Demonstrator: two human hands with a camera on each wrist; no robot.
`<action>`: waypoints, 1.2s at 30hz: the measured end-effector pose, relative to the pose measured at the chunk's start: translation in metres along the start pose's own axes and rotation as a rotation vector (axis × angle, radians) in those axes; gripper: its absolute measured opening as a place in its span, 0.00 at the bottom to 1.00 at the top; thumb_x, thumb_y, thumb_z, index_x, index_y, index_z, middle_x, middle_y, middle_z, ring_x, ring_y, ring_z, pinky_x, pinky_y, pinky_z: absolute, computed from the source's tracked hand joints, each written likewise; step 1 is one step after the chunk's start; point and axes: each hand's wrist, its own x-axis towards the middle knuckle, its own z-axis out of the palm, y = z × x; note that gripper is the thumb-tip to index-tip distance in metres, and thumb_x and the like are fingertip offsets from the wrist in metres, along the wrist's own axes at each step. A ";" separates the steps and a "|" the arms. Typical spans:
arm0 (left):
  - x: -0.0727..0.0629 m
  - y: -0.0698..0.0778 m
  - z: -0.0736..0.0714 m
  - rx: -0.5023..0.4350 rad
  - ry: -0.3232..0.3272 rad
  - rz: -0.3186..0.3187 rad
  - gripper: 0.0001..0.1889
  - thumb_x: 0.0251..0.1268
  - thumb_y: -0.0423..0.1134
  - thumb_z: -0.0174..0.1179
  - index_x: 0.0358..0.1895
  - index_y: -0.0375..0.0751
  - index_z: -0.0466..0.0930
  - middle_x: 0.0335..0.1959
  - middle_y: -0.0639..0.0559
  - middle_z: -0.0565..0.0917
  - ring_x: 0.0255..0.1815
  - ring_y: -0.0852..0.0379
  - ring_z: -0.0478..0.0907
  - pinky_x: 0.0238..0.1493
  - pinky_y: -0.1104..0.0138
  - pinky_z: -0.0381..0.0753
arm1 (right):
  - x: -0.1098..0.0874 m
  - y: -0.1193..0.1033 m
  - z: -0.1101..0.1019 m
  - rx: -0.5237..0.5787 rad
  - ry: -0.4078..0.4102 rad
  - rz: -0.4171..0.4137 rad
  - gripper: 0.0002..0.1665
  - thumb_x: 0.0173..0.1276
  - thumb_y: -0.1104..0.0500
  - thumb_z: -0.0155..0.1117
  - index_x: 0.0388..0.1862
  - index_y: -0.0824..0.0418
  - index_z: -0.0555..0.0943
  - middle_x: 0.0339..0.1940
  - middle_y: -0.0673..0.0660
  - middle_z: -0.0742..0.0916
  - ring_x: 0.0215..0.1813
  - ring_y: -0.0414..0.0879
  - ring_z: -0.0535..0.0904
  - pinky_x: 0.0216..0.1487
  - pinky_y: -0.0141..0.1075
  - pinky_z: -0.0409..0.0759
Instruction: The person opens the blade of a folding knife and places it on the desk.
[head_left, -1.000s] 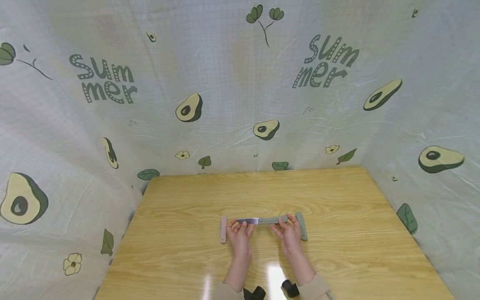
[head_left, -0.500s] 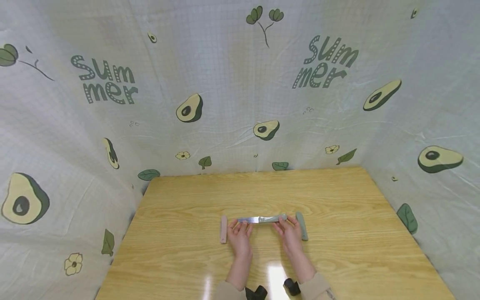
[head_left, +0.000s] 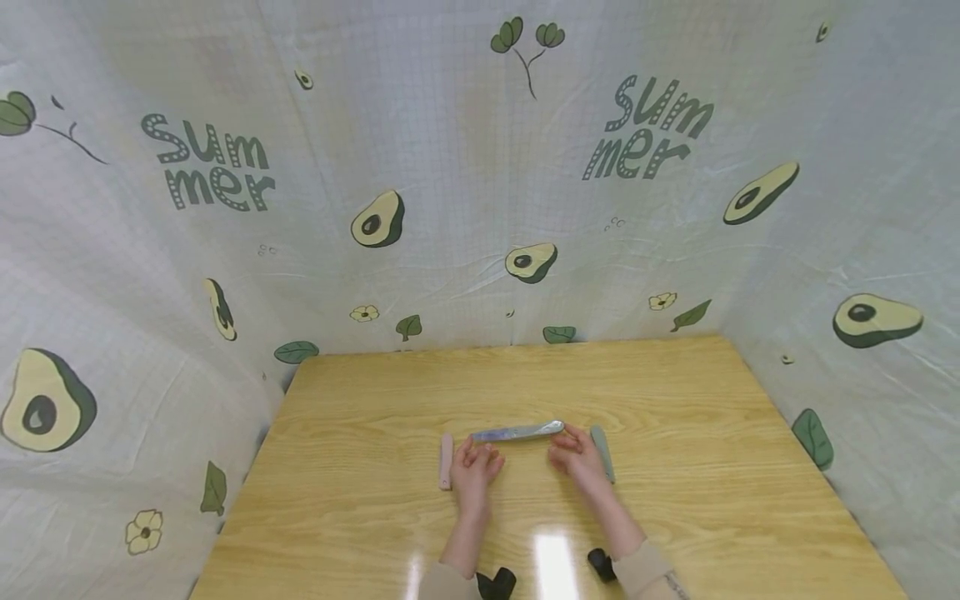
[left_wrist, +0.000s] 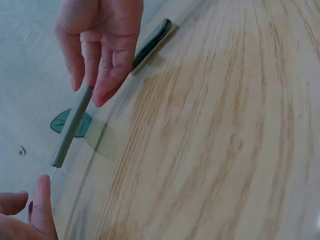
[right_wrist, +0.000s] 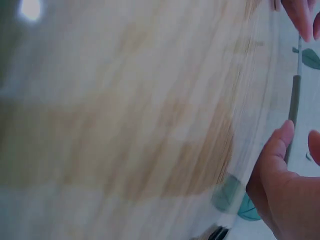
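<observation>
An unfolded folding knife (head_left: 517, 432) is held level above the table between both hands, its narrow side turned up in the head view. My left hand (head_left: 472, 477) pinches the blade near its tip. With thumb and fingers, my right hand (head_left: 583, 458) grips the far end of the green handle (right_wrist: 295, 102). In the left wrist view the thin blade runs from the handle (left_wrist: 72, 127) to the left fingers. Left of the hands lies a slim pink folded knife (head_left: 446, 462); a similar green one (head_left: 602, 454) lies beside the right hand.
The wood-grain table (head_left: 360, 400) is enclosed at the back and sides by a pale cloth (head_left: 450, 150) with avocado prints. Black wrist devices (head_left: 497, 585) sit by both sleeves. Light glares off the table's near side.
The knife has been raised slightly and rolled about its length, so the flat of the blade and handle now shows as a thin strip. Both forearms have spread outward a little.
</observation>
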 end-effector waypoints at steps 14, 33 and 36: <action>0.015 0.013 -0.016 0.216 -0.188 -0.166 0.36 0.65 0.24 0.57 0.71 0.17 0.47 0.44 0.32 0.78 0.34 0.54 0.82 0.42 0.60 0.88 | 0.005 0.000 -0.012 -0.069 -0.116 0.111 0.41 0.68 0.71 0.57 0.73 0.78 0.49 0.41 0.66 0.81 0.38 0.48 0.82 0.39 0.35 0.87; 0.019 0.023 -0.026 0.414 -0.300 -0.165 0.40 0.64 0.28 0.61 0.72 0.18 0.46 0.40 0.35 0.81 0.31 0.55 0.83 0.38 0.61 0.89 | 0.000 -0.005 -0.008 -0.162 -0.161 0.159 0.53 0.66 0.64 0.63 0.77 0.73 0.41 0.38 0.64 0.85 0.34 0.48 0.82 0.34 0.35 0.84; 0.017 0.029 -0.030 0.433 -0.268 -0.121 0.39 0.64 0.29 0.61 0.72 0.20 0.49 0.40 0.37 0.81 0.33 0.51 0.83 0.40 0.60 0.89 | -0.004 -0.006 -0.001 -0.160 -0.136 0.125 0.51 0.65 0.65 0.64 0.77 0.73 0.43 0.37 0.64 0.85 0.31 0.46 0.81 0.31 0.33 0.83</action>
